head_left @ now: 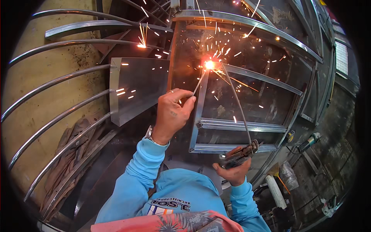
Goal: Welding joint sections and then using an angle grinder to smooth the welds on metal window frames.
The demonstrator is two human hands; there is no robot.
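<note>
My left hand [172,116] pinches a thin metal rod [199,82] between thumb and fingers, its far tip at a bright welding arc [209,65]. In my right hand [236,174] is an electrode holder [240,157], gripped with the fingers wrapped round it. From its jaws a long welding electrode [237,96] slants up and left, ending beside the glow. The arc burns at the upper left corner of a silvery metal tube frame [243,125], which lies on a dark surface. Glare hides the joint itself, and sparks fly around it.
Curved metal bars [54,85] and a sheet-metal box section [135,87] stand to the left. A long metal tube [251,23] crosses the far side. An angle grinder [309,142] and a white cylinder [275,191] lie at right. Sparks also land on the far left bars.
</note>
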